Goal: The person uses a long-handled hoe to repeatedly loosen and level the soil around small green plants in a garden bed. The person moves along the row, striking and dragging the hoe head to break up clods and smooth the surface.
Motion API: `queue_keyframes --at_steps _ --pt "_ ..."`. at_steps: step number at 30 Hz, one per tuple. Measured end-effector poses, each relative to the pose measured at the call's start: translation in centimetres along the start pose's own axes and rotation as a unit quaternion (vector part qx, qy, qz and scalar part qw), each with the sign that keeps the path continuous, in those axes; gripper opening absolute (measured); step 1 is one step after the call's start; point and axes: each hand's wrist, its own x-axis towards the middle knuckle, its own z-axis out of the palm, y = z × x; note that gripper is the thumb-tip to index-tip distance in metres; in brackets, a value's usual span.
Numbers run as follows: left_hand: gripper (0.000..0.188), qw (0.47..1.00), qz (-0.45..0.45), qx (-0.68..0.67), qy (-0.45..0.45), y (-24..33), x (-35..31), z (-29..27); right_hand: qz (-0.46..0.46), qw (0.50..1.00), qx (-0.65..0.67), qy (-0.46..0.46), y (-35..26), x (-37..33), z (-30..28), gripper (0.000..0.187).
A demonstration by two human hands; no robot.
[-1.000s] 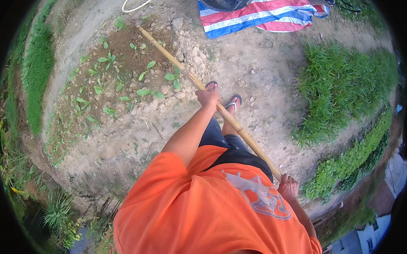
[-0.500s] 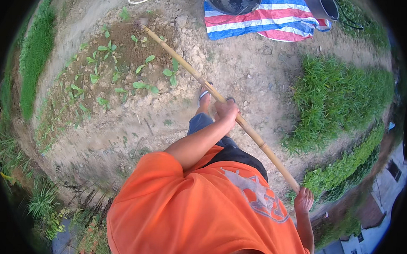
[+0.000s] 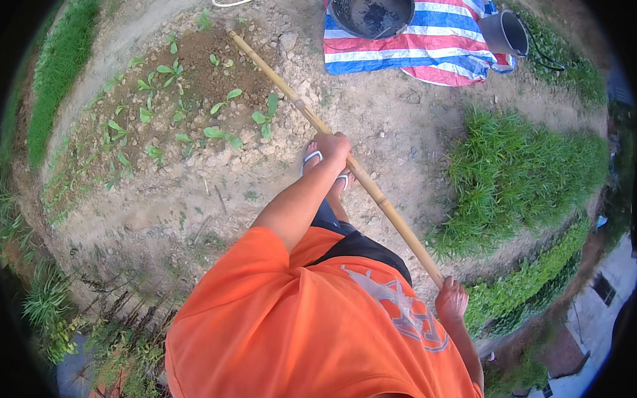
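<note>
Held bamboo pole [image 3: 395,220] diagonally, from seedling bed [image 3: 200,86] at far left to near right. Gripped mid-shaft in closed left hand [image 3: 333,147], near end in closed right hand [image 3: 452,300], presumably spaced for leverage.

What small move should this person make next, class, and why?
Probably draw the bamboo pole slightly back: the left grip and right grip are both closed around it, and its far end appears near a seedling by the brown soil, so a straight pull should lead away from that plant.
</note>
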Motion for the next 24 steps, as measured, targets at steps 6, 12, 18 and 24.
queue_keyframes --at_steps 6,12,18,24 --pt "0.045 0.997 -0.06 0.05 0.005 -6.5 -4.9 4.8 0.043 0.998 -0.046 -0.017 5.9 -5.7 -0.6 0.017" --pt "0.037 1.0 -0.002 -0.024 0.007 -0.7 -1.0 2.6 -0.021 0.995 -0.071 0.065 4.3 0.1 -2.6 0.02" --pt "0.041 0.999 -0.035 0.008 0.025 -6.9 -5.4 9.0 0.034 0.991 -0.126 0.04 8.2 -4.2 -5.7 0.021" --pt "0.041 0.997 0.033 -0.038 0.052 -2.3 -2.5 6.1 0.006 0.997 -0.074 -0.003 6.0 -1.4 -8.1 0.023"
